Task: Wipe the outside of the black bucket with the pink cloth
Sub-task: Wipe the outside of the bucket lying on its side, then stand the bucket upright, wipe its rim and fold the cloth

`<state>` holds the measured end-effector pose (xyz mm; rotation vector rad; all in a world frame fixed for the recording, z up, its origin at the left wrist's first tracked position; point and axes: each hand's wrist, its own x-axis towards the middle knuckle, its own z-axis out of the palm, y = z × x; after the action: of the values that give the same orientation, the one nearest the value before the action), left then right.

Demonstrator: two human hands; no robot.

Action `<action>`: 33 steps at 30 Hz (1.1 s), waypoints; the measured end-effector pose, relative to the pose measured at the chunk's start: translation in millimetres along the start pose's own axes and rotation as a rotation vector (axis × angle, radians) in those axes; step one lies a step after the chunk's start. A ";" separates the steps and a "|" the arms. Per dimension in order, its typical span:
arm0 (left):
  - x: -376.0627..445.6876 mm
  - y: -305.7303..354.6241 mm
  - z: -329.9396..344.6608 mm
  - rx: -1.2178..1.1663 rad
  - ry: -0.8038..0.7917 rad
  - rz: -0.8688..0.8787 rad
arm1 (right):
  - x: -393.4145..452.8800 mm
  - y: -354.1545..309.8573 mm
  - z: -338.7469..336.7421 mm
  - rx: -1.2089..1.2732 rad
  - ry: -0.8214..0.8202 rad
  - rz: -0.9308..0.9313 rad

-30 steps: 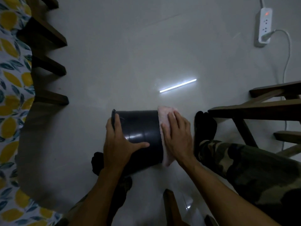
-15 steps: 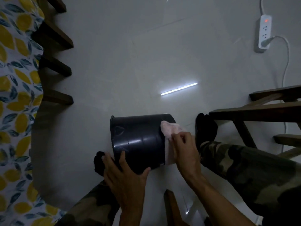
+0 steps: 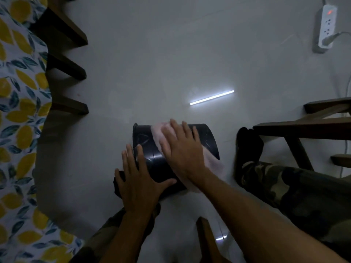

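The black bucket [image 3: 207, 138] lies on its side on the grey floor, its rim towards the left. My left hand [image 3: 137, 182] presses flat on the near left part of its wall, fingers over the rim, steadying it. My right hand [image 3: 182, 147] lies spread on top of the bucket's wall with the pink cloth [image 3: 213, 164] pressed beneath it. The cloth shows above the fingers and trails down the bucket's right side. The bucket's inside is hidden.
My legs in camouflage trousers with dark socks [image 3: 248, 147] flank the bucket. Dark wooden furniture legs [image 3: 68, 107] stand at left beside a lemon-print fabric [image 3: 20, 111]. A wooden frame [image 3: 303, 128] is at right, a power strip [image 3: 325, 27] at top right.
My right hand slid the pink cloth from the bucket's right end leftward over the top of its wall. My left hand shifted from the near underside up onto the rim side.
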<state>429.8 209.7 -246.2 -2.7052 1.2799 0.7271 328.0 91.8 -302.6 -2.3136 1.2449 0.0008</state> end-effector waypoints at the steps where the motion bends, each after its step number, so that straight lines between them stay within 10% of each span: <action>1: 1.5 -1.8 0.7 0.000 -0.011 0.003 | 16.2 3.3 0.2 0.016 -0.039 0.069; 7: 3.7 -0.9 -1.9 -0.101 -0.029 -0.029 | 84.9 60.6 -26.8 0.019 -0.446 0.524; 18: 5.1 17.1 -11.4 -0.513 -0.038 0.026 | 6.9 72.4 -36.6 0.257 -0.061 0.709; 33: -23.9 69.8 -10.8 0.076 0.145 0.500 | -14.0 61.9 -100.5 0.413 0.098 0.724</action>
<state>369.0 178.5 -216.2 -2.4291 2.0094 0.5010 248.1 31.3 -238.7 -1.4437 1.8631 -0.1084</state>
